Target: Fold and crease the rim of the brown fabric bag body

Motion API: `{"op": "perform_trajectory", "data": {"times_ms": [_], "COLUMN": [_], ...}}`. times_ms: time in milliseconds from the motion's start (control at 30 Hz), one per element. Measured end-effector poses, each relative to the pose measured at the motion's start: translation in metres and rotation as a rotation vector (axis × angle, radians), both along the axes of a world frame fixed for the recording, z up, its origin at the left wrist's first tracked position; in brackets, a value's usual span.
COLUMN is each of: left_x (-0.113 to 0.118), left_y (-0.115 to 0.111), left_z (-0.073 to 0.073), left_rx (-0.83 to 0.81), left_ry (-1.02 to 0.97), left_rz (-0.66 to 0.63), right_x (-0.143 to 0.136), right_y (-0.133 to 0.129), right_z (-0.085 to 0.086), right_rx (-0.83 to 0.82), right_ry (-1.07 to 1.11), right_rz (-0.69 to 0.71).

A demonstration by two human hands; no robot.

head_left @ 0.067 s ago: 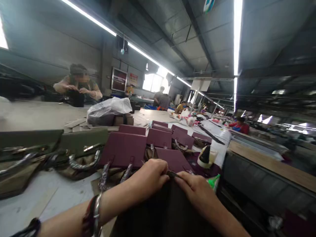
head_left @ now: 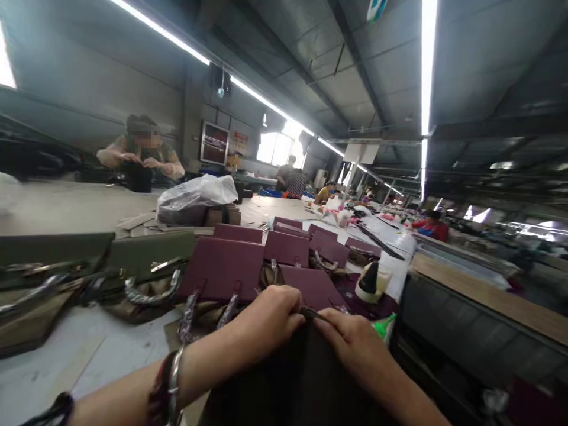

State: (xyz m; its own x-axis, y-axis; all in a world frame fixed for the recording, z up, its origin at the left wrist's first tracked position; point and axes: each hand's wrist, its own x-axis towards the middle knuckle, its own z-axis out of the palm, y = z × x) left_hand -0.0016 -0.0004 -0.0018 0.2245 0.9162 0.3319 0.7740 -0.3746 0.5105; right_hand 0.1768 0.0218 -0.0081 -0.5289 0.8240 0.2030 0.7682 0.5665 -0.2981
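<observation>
The left arm [head_left: 213,358] slants in from the lower left, the right arm [head_left: 406,387] from the lower right. The left grip [head_left: 277,310] is curled, knuckles up, thumb pointing right. The right grip [head_left: 357,340] pinches between thumb and fingers, its tips pointing left. The two are near each other.

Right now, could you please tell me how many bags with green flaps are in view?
2: one green bag at the picture's left edge, a second green bag just right of it. Others could be hidden behind.
</observation>
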Motion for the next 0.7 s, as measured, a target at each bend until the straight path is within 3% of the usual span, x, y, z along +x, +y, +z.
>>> {"op": "perform_trajectory", "data": {"times_ms": [333, 500, 700], "left_x": [-0.002, 0.0, -0.004], "left_y": [0.0, -0.002, 0.001], "left_z": [0.0, 0.003, 0.002], "left_rx": [-0.006, -0.008, -0.004], "left_ry": [0.031, 0.04, 0.052], "left_rz": [0.042, 0.047, 0.042], "right_x": [-0.004, -0.004, -0.013], "right_y": [-0.001, 0.001, 0.005], "right_z": [-0.004, 0.001, 0.01], "right_rx": [0.137, 0.073, 0.065], "right_ry": [-0.111, -0.072, -0.078], "right_rz": [0.021, 0.098, 0.088]}}
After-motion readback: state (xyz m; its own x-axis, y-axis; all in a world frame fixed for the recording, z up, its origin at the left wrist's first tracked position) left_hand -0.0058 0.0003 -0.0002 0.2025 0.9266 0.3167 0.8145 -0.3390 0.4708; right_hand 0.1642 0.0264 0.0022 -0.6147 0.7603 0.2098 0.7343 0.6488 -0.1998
